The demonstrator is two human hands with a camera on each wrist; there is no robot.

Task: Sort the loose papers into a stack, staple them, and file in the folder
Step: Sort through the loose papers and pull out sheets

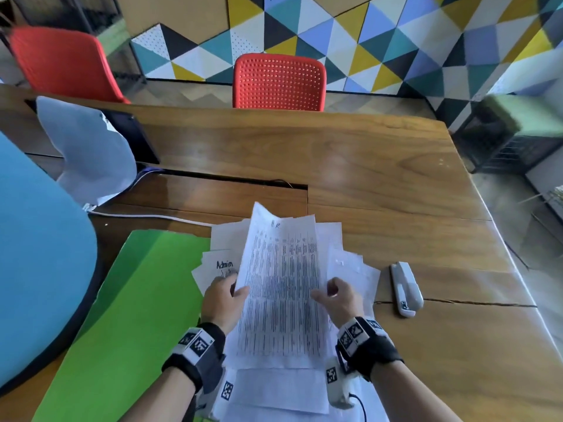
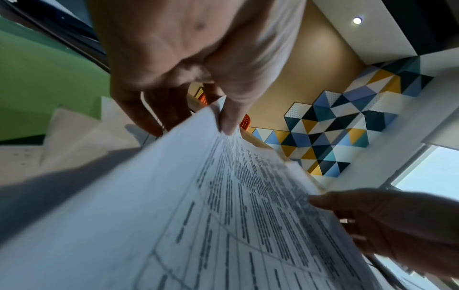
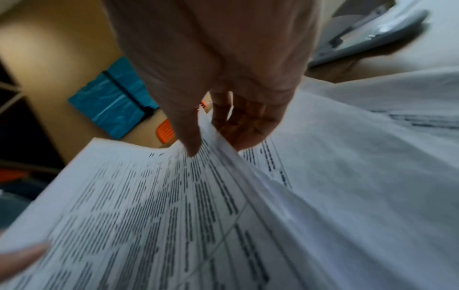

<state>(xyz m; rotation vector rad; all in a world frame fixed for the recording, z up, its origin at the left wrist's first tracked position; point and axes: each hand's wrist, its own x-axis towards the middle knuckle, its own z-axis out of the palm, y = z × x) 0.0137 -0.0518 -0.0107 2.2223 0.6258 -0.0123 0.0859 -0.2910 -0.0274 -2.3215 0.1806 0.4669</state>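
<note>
Black straps [image 1: 374,354] behind left hand [image 1: 224,303] and right hand [image 1: 339,300], white blocks [image 1: 198,342] with square black-and-white markers [image 1: 332,375].
</note>
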